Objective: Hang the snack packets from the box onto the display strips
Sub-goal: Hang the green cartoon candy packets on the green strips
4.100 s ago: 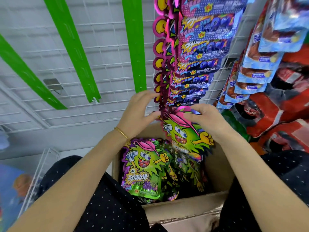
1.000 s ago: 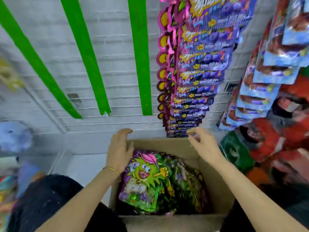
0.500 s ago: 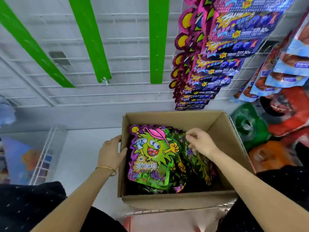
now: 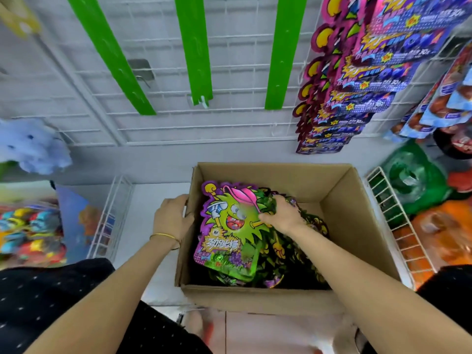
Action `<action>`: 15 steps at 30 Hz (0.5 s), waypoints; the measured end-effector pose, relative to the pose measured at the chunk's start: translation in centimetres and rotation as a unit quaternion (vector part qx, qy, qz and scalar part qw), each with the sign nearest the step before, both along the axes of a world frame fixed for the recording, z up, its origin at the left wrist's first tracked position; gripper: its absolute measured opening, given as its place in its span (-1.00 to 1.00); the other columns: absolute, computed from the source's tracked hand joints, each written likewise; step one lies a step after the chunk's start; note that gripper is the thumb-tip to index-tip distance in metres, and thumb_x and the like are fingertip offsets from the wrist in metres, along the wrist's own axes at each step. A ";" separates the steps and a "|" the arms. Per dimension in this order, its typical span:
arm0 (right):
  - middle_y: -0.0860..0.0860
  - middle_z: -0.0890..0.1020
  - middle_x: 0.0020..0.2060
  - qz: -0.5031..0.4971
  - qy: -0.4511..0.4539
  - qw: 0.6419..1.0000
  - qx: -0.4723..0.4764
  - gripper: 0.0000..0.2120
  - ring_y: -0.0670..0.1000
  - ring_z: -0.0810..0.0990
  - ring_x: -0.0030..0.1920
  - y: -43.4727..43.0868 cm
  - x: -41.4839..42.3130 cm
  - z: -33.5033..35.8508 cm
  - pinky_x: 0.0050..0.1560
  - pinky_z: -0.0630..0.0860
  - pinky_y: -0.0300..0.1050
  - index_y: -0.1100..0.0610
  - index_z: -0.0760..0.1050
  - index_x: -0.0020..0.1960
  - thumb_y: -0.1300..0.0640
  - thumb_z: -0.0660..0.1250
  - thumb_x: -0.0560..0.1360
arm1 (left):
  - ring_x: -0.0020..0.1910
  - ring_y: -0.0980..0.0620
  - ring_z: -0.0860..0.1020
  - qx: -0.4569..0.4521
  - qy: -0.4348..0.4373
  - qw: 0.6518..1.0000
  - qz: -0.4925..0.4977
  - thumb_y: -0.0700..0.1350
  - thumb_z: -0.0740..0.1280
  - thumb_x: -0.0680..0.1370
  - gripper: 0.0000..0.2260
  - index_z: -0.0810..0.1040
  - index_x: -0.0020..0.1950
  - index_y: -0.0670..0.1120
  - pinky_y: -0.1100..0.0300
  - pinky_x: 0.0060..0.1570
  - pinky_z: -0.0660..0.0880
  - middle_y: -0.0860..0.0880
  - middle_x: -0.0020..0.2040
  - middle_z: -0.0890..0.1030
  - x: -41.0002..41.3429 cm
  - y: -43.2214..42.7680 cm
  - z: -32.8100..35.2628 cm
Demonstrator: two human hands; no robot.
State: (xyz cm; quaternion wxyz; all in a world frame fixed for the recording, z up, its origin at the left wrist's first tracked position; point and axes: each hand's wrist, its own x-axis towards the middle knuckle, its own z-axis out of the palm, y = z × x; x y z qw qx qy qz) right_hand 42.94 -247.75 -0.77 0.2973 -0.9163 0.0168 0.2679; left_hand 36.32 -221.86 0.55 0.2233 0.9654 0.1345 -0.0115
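A cardboard box stands below me with several green and purple snack packets inside. The top packet shows a green cartoon fruit with a pink cap. My right hand is down in the box, fingers curled into the packets beside that top one. My left hand grips the box's left wall. Three bare green display strips hang on the white wire grid above. To their right hangs a strip full of purple packets.
A white wire basket with green and orange bags lies right of the box. Blue and red packets hang at upper right. Another wire rack with colourful goods lies to the left. A pale blue plush thing hangs at left.
The packet held up at the strip is gone from my hands. Both hands dropped from the strip to the box; my right hand went deeper among the packets and my view tilted down.
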 end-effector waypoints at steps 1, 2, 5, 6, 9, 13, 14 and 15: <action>0.12 0.33 0.41 -0.002 0.005 1.000 0.011 -0.23 0.17 0.30 0.40 0.8 -0.3 0.0 0.35 0.31 0.00 0.13 0.07 0.48 -0.09 0.37 0.44 | 0.03 -0.21 0.53 -0.003 0.003 1.000 0.008 -0.11 0.31 0.39 -0.72 0.55 0.09 -0.11 -0.02 -0.07 0.52 -0.12 -0.01 0.64 -0.5 0.8 0.0; 0.12 0.34 0.41 -0.006 0.011 1.000 0.021 -0.24 0.17 0.31 0.39 1.5 -0.6 -0.1 0.35 0.31 0.00 0.15 0.10 0.47 -0.08 0.38 0.44 | 0.02 -0.22 0.53 -0.004 0.008 1.000 0.017 -0.11 0.31 0.39 -0.72 0.55 0.08 -0.11 -0.03 -0.06 0.52 -0.13 -0.01 0.64 -1.1 1.4 0.1; 0.12 0.41 0.35 -0.035 0.002 0.997 0.066 -0.35 0.13 0.37 0.35 3.2 -1.3 0.0 0.27 0.31 -0.09 0.22 0.26 0.39 0.03 0.43 0.42 | 0.02 -0.23 0.53 -0.006 0.023 0.999 0.032 -0.04 0.25 0.36 -0.66 0.54 0.08 -0.12 -0.05 -0.05 0.51 -0.14 -0.01 0.64 -2.6 2.6 0.1; 0.13 0.43 0.33 -0.052 -0.001 0.994 0.092 -0.39 0.11 0.40 0.33 3.5 -1.4 0.1 0.25 0.32 -0.13 0.25 0.30 0.37 0.09 0.44 0.42 | 0.03 -0.22 0.53 -0.014 0.033 0.999 0.036 -0.02 0.23 0.35 -0.64 0.53 0.08 -0.12 -0.06 -0.04 0.51 -0.13 0.00 0.63 -3.0 2.8 0.1; 0.10 0.50 0.18 -0.089 0.051 0.976 0.192 -0.52 0.05 0.46 0.19 3.7 -1.4 1.3 0.12 0.39 -0.14 0.33 0.37 0.32 0.23 0.40 0.45 | 0.10 -0.23 0.51 -0.013 0.074 0.996 0.052 -0.11 0.28 0.41 -0.68 0.48 0.15 -0.13 -0.06 0.05 0.49 -0.15 0.08 0.61 -3.2 3.0 0.6; 0.08 0.60 -0.16 -0.071 0.081 0.944 0.312 -0.86 0.07 0.54 -0.09 2.2 -0.4 4.1 -0.10 0.47 -0.11 0.21 0.55 0.02 0.30 0.36 0.46 | 0.34 -0.19 0.35 -0.032 0.004 0.999 0.027 -0.05 0.39 0.45 -0.43 0.31 0.39 -0.18 0.04 0.32 0.22 -0.19 0.34 0.41 -0.3 0.8 4.5; 0.05 0.61 -0.19 -0.054 0.073 0.942 0.322 -0.89 0.05 0.56 -0.15 1.6 0.2 5.0 -0.13 0.48 -0.13 0.16 0.55 -0.03 0.30 0.35 0.46 | 0.36 -0.17 0.33 -0.068 -0.032 0.997 -0.008 0.02 0.42 0.41 -0.37 0.30 0.40 -0.17 0.06 0.34 0.19 -0.18 0.36 0.40 0.7 -0.2 6.0; 0.02 0.62 -0.20 -0.038 0.066 0.940 0.332 -0.88 0.01 0.56 -0.18 1.1 0.7 6.4 -0.17 0.50 -0.18 0.12 0.55 -0.06 0.30 0.35 0.46 | 0.36 -0.15 0.33 -0.083 -0.054 0.994 -0.052 0.14 0.40 0.36 -0.30 0.32 0.40 -0.15 0.07 0.34 0.19 -0.16 0.35 0.40 1.8 -1.2 7.3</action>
